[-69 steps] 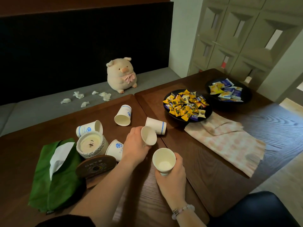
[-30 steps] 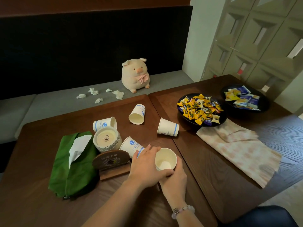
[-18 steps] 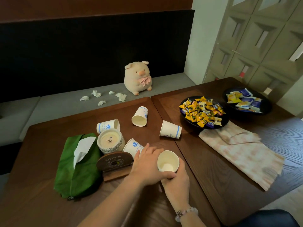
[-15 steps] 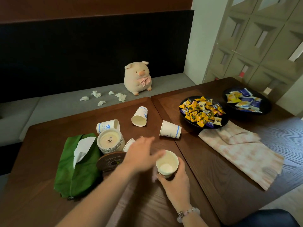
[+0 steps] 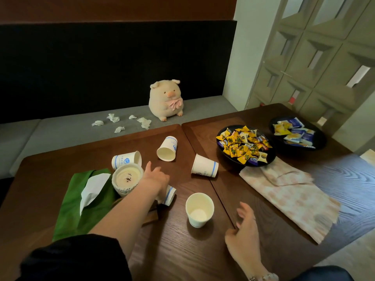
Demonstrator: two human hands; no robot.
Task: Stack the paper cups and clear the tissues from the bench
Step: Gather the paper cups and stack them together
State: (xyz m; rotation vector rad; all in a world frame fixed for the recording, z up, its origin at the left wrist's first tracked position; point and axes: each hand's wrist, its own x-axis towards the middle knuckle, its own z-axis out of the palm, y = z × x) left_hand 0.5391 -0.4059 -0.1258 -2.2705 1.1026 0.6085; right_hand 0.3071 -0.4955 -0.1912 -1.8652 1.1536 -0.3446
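An upright stack of white paper cups (image 5: 199, 209) stands alone on the wooden table (image 5: 182, 250) near me. My left hand (image 5: 156, 180) reaches forward, its fingers curled over a tipped blue-banded cup (image 5: 170, 196) beside the candle jar. My right hand (image 5: 243, 226) hovers with spread fingers to the right of the stack, holding nothing. Three more cups lie on their sides: one (image 5: 126, 160) behind the jar, one (image 5: 167, 149) mid-table, one (image 5: 205, 166) near the candy bowl. Several crumpled tissues (image 5: 121, 123) lie on the grey bench (image 5: 60, 130).
A candle jar (image 5: 126, 178) and green tissue pouch (image 5: 85, 199) sit left of my arm. A plush pig (image 5: 165, 100) sits on the bench. A candy bowl (image 5: 243, 147), a snack plate (image 5: 297, 132) and a checked cloth (image 5: 288, 193) fill the right table.
My right hand set the stacked cups down and let go, drawing back to the right. My left hand left the stack and moved forward-left onto the tipped cup by the jar.
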